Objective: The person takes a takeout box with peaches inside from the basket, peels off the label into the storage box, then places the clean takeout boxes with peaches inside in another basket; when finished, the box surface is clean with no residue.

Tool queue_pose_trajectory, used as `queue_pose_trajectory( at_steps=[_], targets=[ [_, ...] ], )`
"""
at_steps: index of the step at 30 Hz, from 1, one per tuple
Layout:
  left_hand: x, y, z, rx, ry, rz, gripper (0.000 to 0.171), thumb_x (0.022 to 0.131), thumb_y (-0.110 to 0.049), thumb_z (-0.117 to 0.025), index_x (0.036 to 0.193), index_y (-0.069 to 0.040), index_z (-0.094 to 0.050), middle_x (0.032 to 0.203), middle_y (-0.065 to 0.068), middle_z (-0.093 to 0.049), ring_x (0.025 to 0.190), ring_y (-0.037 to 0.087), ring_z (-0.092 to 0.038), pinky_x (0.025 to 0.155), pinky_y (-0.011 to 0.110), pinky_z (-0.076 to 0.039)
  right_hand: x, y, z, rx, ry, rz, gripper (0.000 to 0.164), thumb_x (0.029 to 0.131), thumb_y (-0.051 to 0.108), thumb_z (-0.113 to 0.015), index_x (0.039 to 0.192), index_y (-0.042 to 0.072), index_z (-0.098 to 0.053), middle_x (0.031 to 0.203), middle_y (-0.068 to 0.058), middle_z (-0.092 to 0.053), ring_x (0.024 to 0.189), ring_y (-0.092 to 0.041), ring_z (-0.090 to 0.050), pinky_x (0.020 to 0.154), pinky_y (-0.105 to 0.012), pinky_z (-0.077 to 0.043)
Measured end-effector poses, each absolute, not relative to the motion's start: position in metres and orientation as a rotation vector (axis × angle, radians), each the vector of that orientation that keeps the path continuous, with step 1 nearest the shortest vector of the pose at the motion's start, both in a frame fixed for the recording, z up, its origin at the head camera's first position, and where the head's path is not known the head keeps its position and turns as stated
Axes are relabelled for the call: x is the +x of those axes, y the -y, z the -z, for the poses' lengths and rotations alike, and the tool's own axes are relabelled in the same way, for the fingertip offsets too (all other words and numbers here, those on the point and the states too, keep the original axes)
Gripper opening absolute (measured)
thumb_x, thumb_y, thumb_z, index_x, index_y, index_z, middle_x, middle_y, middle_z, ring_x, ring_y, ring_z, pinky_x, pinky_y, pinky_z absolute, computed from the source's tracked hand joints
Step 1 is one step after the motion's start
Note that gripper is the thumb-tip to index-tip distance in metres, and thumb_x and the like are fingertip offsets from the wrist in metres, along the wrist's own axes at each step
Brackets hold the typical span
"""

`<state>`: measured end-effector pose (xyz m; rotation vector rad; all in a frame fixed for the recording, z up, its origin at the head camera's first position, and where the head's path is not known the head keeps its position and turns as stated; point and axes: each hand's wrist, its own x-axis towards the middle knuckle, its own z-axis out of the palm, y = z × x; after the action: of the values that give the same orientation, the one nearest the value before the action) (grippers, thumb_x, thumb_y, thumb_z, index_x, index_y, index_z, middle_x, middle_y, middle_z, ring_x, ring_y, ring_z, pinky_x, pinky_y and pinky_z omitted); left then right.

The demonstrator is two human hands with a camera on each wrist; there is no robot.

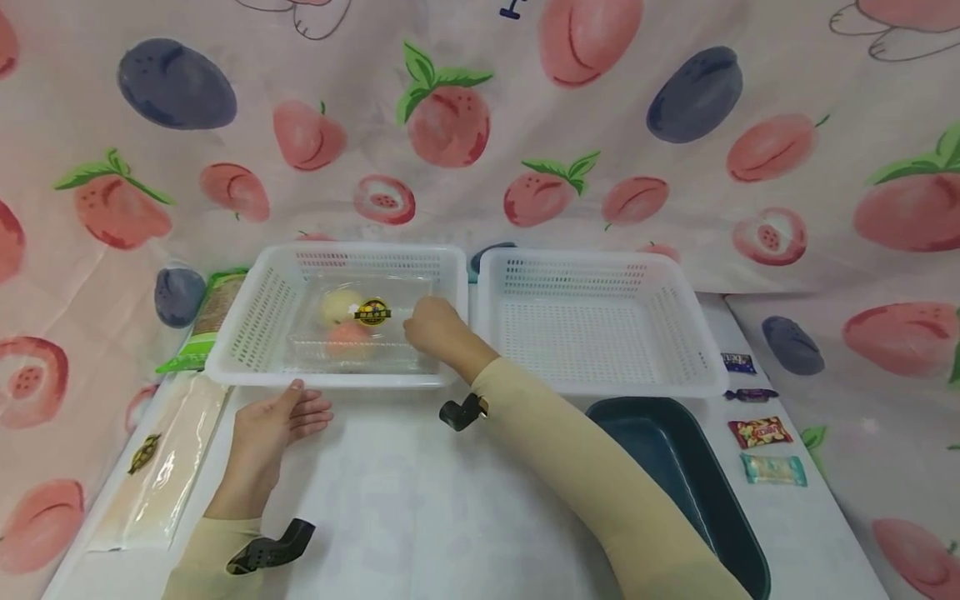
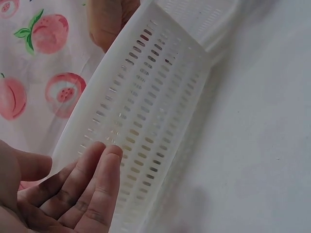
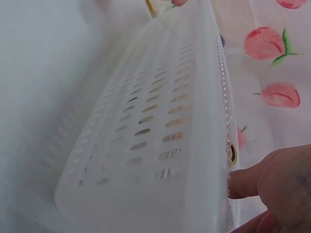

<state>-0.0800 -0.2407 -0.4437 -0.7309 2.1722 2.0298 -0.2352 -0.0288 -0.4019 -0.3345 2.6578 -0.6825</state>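
A clear plastic box (image 1: 405,354) with a black-and-gold label lies inside the left white basket (image 1: 225,367). Through its lid show a pale yellow round item (image 1: 339,305) and an orange-pink one (image 1: 349,337). My right hand (image 1: 438,331) reaches over the basket's front rim and grips the box's right end, fingers curled; in the right wrist view the thumb (image 3: 245,183) meets the box's ridged edge. My left hand (image 1: 273,425) is at the basket's front wall, its fingers (image 2: 104,189) extended and holding nothing. Whether they touch the wall I cannot tell.
A second white basket (image 1: 600,390) stands to the right, with a dark tray (image 1: 675,433) before it. Several small wrapped snacks (image 1: 759,432) lie at the right edge. On the left are a green bag (image 1: 213,317) and a long pale packet (image 1: 161,467).
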Motion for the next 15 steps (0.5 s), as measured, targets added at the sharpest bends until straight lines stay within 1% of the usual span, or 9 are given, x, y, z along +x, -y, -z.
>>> queue_pose_trajectory(
  at_steps=[3, 5, 7, 9, 10, 11, 12, 13, 15],
  targets=[
    [-0.0806, 0.2413, 0.4429, -0.718, -2.172, -2.06, 0.056, 0.113, -0.033, -0.048, 0.133, 0.018, -0.055, 0.081, -0.007, -0.078, 0.075, 0.006, -0.077, 0.075, 0.024, -0.065, -0.2356, 0.0333, 0.4037, -0.329, -2.668, 0.648, 0.029, 0.11, 0.024, -0.053, 0.107, 0.001, -0.069, 0.108, -0.012, -0.069, 0.087, -0.021, -0.063, 0.077, -0.029, -0.057],
    [-0.081, 0.2415, 0.4424, -0.709, -2.178, -2.065, 0.055, 0.113, -0.033, -0.048, 0.132, 0.019, -0.055, 0.081, -0.008, -0.078, 0.075, 0.006, -0.077, 0.075, 0.024, -0.065, -0.2349, 0.0361, 0.4041, -0.316, -2.673, 0.625, 0.038, 0.11, 0.025, -0.052, 0.125, -0.007, -0.065, 0.132, -0.018, -0.067, 0.092, -0.023, -0.065, 0.086, -0.032, -0.059],
    [-0.0814, 0.2414, 0.442, -0.705, -2.182, -2.069, 0.055, 0.113, -0.032, -0.048, 0.131, 0.019, -0.055, 0.081, -0.008, -0.078, 0.075, 0.006, -0.077, 0.075, 0.024, -0.065, -0.2341, 0.0384, 0.404, -0.294, -2.668, 0.606, 0.055, 0.11, 0.028, -0.052, 0.145, -0.015, -0.048, 0.14, -0.022, -0.064, 0.091, -0.023, -0.066, 0.088, -0.032, -0.06],
    [-0.0821, 0.2412, 0.442, -0.703, -2.185, -2.07, 0.054, 0.113, -0.032, -0.047, 0.13, 0.019, -0.055, 0.081, -0.008, -0.078, 0.075, 0.006, -0.077, 0.075, 0.024, -0.065, -0.2334, 0.0395, 0.4032, -0.282, -2.66, 0.591, 0.073, 0.11, 0.031, -0.053, 0.155, -0.019, -0.026, 0.133, -0.024, -0.067, 0.081, -0.02, -0.068, 0.08, -0.029, -0.06],
    [-0.0825, 0.2411, 0.4423, -0.702, -2.185, -2.069, 0.054, 0.113, -0.032, -0.047, 0.13, 0.018, -0.055, 0.082, -0.008, -0.078, 0.075, 0.006, -0.077, 0.075, 0.024, -0.065, -0.2334, 0.0396, 0.4025, -0.267, -2.644, 0.597, 0.08, 0.11, 0.033, -0.053, 0.157, -0.02, -0.016, 0.123, -0.022, -0.072, 0.072, -0.019, -0.067, 0.071, -0.027, -0.06],
    [-0.0829, 0.241, 0.4427, -0.701, -2.183, -2.072, 0.054, 0.113, -0.033, -0.047, 0.13, 0.018, -0.055, 0.082, -0.008, -0.078, 0.076, 0.006, -0.077, 0.075, 0.024, -0.065, -0.2338, 0.0393, 0.4018, -0.25, -2.621, 0.623, 0.083, 0.109, 0.035, -0.054, 0.157, -0.019, -0.013, 0.105, -0.017, -0.075, 0.064, -0.017, -0.065, 0.062, -0.025, -0.057],
    [-0.0834, 0.2407, 0.4431, -0.699, -2.181, -2.073, 0.055, 0.113, -0.033, -0.047, 0.131, 0.018, -0.055, 0.082, -0.008, -0.078, 0.076, 0.006, -0.077, 0.075, 0.024, -0.065, -0.2343, 0.0385, 0.401, -0.246, -2.604, 0.636, 0.078, 0.109, 0.037, -0.055, 0.156, -0.018, -0.025, 0.091, -0.012, -0.072, 0.059, -0.015, -0.062, 0.057, -0.023, -0.054],
    [-0.0837, 0.2403, 0.4435, -0.697, -2.182, -2.07, 0.056, 0.113, -0.034, -0.047, 0.131, 0.018, -0.055, 0.082, -0.008, -0.078, 0.076, 0.006, -0.077, 0.075, 0.024, -0.065, -0.2348, 0.0376, 0.4004, -0.236, -2.59, 0.668, 0.072, 0.108, 0.039, -0.057, 0.151, -0.016, -0.038, 0.086, -0.009, -0.07, 0.055, -0.012, -0.059, 0.053, -0.021, -0.05],
    [-0.0845, 0.2397, 0.4441, -0.693, -2.183, -2.062, 0.057, 0.113, -0.034, -0.047, 0.132, 0.018, -0.054, 0.082, -0.008, -0.078, 0.076, 0.006, -0.077, 0.075, 0.024, -0.065, -0.2344, 0.0348, 0.3996, -0.198, -2.549, 0.777, 0.058, 0.106, 0.041, -0.061, 0.134, -0.01, -0.058, 0.076, -0.005, -0.062, 0.052, -0.011, -0.058, 0.05, -0.02, -0.05]
  ],
)
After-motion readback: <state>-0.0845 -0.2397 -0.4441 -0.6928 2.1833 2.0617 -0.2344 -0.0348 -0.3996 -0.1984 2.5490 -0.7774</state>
